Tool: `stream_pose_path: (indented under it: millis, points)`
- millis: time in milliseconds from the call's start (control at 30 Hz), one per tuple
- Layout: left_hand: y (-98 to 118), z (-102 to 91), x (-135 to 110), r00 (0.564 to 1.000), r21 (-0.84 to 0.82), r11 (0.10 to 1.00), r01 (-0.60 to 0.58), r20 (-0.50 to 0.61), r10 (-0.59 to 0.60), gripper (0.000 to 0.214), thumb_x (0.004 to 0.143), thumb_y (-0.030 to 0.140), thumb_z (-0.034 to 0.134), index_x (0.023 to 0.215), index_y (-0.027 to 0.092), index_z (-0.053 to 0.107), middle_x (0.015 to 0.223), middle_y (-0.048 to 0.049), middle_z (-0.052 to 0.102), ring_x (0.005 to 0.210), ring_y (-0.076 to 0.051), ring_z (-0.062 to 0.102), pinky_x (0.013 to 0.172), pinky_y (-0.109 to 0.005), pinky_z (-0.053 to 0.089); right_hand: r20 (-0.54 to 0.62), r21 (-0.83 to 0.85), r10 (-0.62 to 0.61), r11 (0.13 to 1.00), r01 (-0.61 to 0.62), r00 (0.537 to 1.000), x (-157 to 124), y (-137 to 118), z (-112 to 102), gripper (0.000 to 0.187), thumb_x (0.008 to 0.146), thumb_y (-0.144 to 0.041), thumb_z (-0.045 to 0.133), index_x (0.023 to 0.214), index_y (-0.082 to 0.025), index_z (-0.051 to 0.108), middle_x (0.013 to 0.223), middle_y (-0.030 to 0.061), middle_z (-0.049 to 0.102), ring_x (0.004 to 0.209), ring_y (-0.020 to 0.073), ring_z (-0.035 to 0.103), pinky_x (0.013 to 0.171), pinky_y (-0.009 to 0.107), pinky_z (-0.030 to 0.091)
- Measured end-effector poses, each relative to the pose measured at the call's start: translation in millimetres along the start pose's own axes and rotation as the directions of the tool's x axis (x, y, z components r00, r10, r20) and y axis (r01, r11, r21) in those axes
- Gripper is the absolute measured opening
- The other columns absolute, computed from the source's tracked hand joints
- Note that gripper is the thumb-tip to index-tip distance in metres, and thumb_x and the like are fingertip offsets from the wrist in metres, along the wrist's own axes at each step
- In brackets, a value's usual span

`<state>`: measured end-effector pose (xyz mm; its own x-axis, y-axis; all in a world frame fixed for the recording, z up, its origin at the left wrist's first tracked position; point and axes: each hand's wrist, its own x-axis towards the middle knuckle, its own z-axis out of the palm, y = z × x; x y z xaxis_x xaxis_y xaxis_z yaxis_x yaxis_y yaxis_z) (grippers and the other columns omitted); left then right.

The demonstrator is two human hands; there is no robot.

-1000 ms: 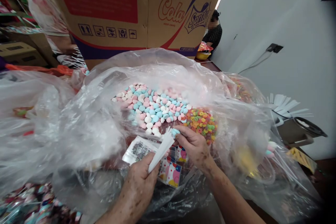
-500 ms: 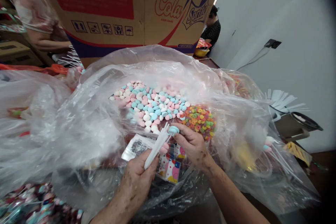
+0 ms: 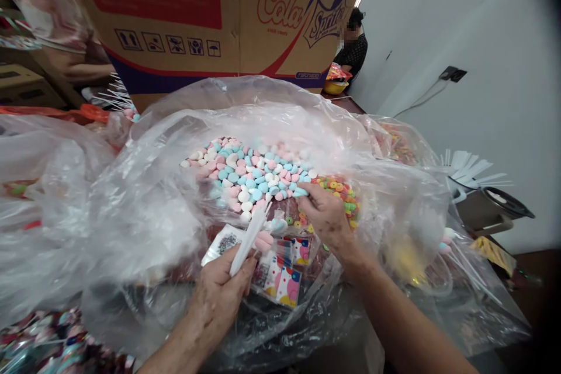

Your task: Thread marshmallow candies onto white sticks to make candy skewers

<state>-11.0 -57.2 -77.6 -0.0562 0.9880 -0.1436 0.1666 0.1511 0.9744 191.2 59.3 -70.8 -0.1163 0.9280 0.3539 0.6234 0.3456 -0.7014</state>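
My left hand (image 3: pixel 221 291) grips a bundle of white sticks (image 3: pixel 248 239), some with pink and blue candies on their tips. My right hand (image 3: pixel 324 216) reaches into a big clear plastic bag (image 3: pixel 144 187), fingertips pinched on a blue candy (image 3: pixel 300 192) at the edge of the pile of pastel pink, blue and white candies (image 3: pixel 249 172). Just right of that hand lie colourful ring candies (image 3: pixel 344 196). Small printed packets (image 3: pixel 280 277) lie under both hands.
A large cardboard box (image 3: pixel 210 17) marked Cola and Sprite stands behind the bag. Another person (image 3: pixel 353 47) sits at the back by the white wall. White sticks (image 3: pixel 471 169) and a dark device (image 3: pixel 495 207) are at the right. More plastic bags (image 3: pixel 39 187) lie at the left.
My right hand moved from the stick tips up into the candy pile and pinched a blue candy. My left hand with the sticks dropped slightly.
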Motion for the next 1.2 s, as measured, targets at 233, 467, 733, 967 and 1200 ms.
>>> stream_pose_path:
  millis: [233, 467, 733, 967, 1200]
  points:
    - [-0.5, -3.0, -4.4, 0.995, -0.033, 0.997, 0.072, -0.065, -0.074, 0.023, 0.080, 0.040, 0.062, 0.074, 0.019, 0.071, 0.044, 0.0076, 0.046, 0.039, -0.010, 0.033, 0.039, -0.022, 0.022, 0.388, -0.468, -0.195, 0.800, 0.375, 0.901, 11.6, 19.8, 13.8, 0.026, 0.089, -0.012, 0.053, 0.110, -0.014, 0.068, 0.106, 0.0134, 0.069, 0.102, 0.0271, 0.060, 0.092, 0.039, 0.049]
    - [-1.7, -6.6, -6.4, 0.993, -0.019, 0.997, 0.079, -0.084, -0.080, 0.024, 0.078, 0.039, 0.064, 0.083, 0.018, 0.073, 0.046, 0.0073, 0.048, 0.038, -0.009, 0.033, 0.037, -0.021, 0.020, 0.442, -0.349, -0.389, 0.755, 0.555, 0.808, -0.7, 16.4, -5.8, 0.020, 0.094, -0.012, 0.049, 0.085, -0.017, 0.065, 0.084, 0.0059, 0.060, 0.084, 0.0187, 0.053, 0.079, 0.029, 0.044]
    - [-0.8, -1.1, -9.9, 0.990, -0.018, 0.995, 0.103, -0.096, -0.104, 0.036, 0.079, 0.040, 0.066, 0.050, 0.020, 0.059, 0.039, 0.0066, 0.046, 0.037, -0.009, 0.036, 0.037, -0.022, 0.023, 0.448, -0.313, -0.216, 0.871, 0.378, 0.868, -3.8, 19.1, -3.0, 0.019, 0.090, -0.010, 0.054, 0.076, -0.017, 0.064, 0.082, 0.0033, 0.062, 0.078, 0.0152, 0.054, 0.072, 0.025, 0.040]
    - [-3.7, -2.3, -9.2, 0.995, 0.024, 0.995, 0.100, -0.029, -0.099, 0.037, 0.078, 0.043, 0.064, 0.049, 0.020, 0.058, 0.042, 0.0052, 0.049, 0.038, -0.010, 0.036, 0.037, -0.022, 0.024, 0.360, -0.295, -0.041, 0.943, 0.155, 0.932, 8.7, 24.8, -39.7, 0.018, 0.086, -0.011, 0.053, 0.086, -0.018, 0.070, 0.087, 0.0024, 0.069, 0.082, 0.0165, 0.060, 0.075, 0.026, 0.041]
    - [-2.8, 3.4, -13.0, 0.994, 0.023, 0.994, 0.103, -0.037, -0.102, 0.039, 0.080, 0.041, 0.062, 0.048, 0.020, 0.055, 0.044, 0.0053, 0.049, 0.040, -0.010, 0.039, 0.040, -0.022, 0.027, 0.536, -0.535, 0.108, 0.811, 0.238, 0.837, 7.7, 9.8, -25.8, 0.026, 0.095, -0.018, 0.047, 0.085, -0.016, 0.071, 0.093, 0.0072, 0.070, 0.090, 0.0182, 0.060, 0.076, 0.026, 0.039]
